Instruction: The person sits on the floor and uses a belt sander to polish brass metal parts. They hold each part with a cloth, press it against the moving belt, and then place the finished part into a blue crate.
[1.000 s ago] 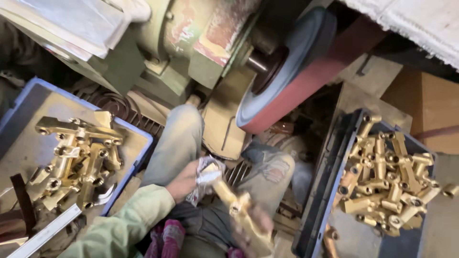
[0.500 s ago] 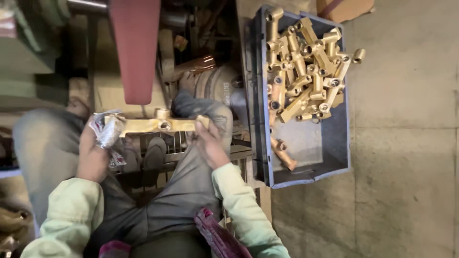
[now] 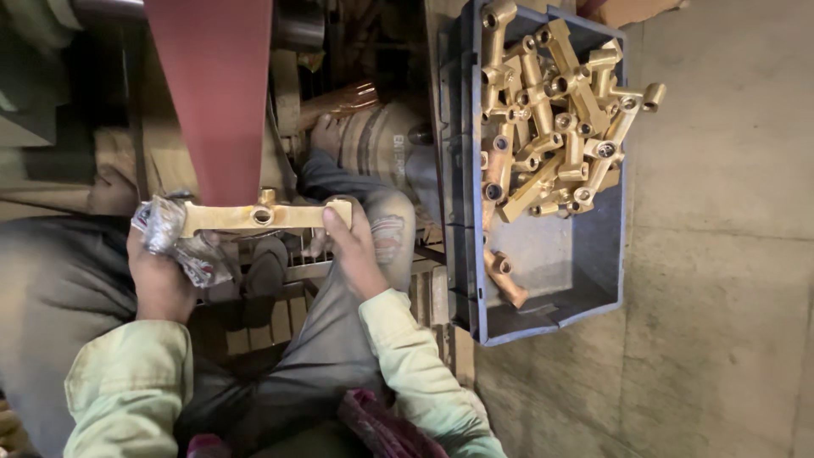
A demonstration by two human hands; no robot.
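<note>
A brass casting [image 3: 263, 215] with a dull golden metal sheen is gripped through a crumpled cloth rag [image 3: 174, 237]. A matt reddish abrasive belt [image 3: 216, 93] and a smooth blue-grey plastic crate [image 3: 551, 288] are seen.

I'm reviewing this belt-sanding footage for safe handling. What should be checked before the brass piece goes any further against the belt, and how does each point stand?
1. Both ends gripped: ok. The left hand holds one end of the brass fitting, the right hand the other.
2. Padding on the grip: partly ok. A crumpled rag wraps the left end; the right hand is bare.
3. Fingers away from the red sanding belt: ok, both hands sit below its lower edge.
4. Piece level across the belt: ok, it lies roughly horizontal.
5. Contact with the belt: cannot tell.
6. Blue crate of brass fittings out of the way: ok, beside the right hand.
</note>
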